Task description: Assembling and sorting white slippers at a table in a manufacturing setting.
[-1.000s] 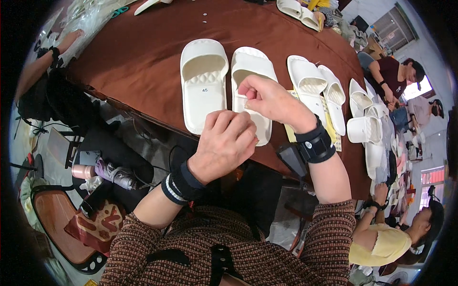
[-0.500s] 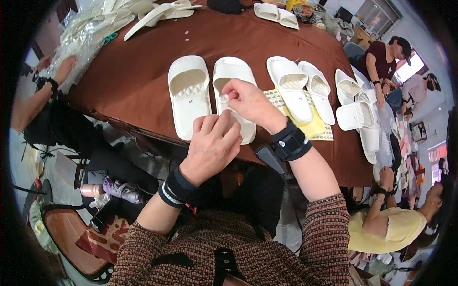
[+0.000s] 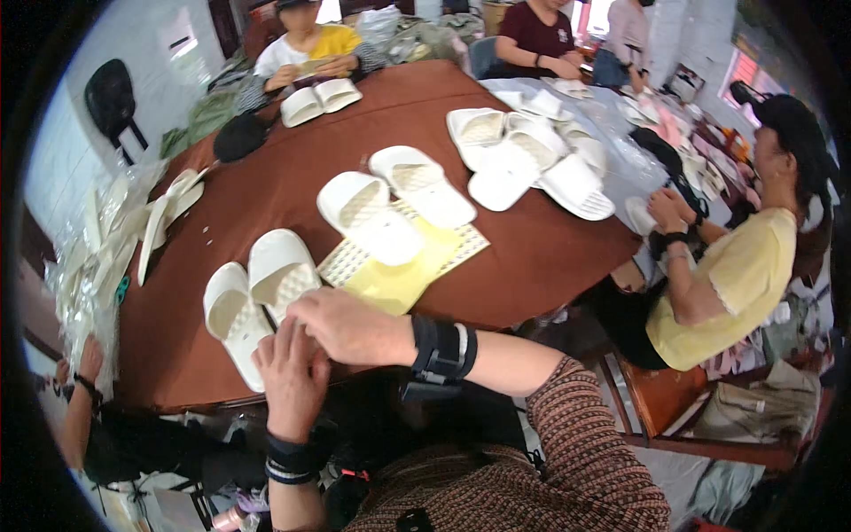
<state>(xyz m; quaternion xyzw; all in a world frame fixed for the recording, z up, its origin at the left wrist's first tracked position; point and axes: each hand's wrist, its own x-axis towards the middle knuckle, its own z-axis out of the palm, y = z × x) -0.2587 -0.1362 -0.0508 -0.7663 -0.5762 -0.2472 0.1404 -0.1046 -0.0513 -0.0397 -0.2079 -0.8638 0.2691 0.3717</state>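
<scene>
My left hand [image 3: 294, 372] and my right hand [image 3: 350, 326] meet over the heel end of a white slipper [image 3: 282, 257], fingertips closed together. Whatever is pinched there is hidden by my fingers. Left of that slipper lies its white mate [image 3: 232, 306], its heel end beside my left fingers. Just beyond my right hand is a sheet of small printed stickers [image 3: 344, 263] with a yellow sheet [image 3: 381, 288]. Two more white slippers lie there, the nearer slipper [image 3: 368, 217] partly over the sheets and the farther slipper [image 3: 422, 186] beside it.
Several white slippers [image 3: 505, 173] are heaped at the right of the brown-covered table [image 3: 505, 275]. Bagged slippers [image 3: 93, 257] and a black cap [image 3: 239, 137] lie leftward. A person in yellow [image 3: 727, 275] sits at the right; another person [image 3: 310, 53] works across the table.
The view has swung to the right, so the slippers appear farther left. My right hand has left the slipper's insole, and its fingertips now meet my left hand's near the heel.
</scene>
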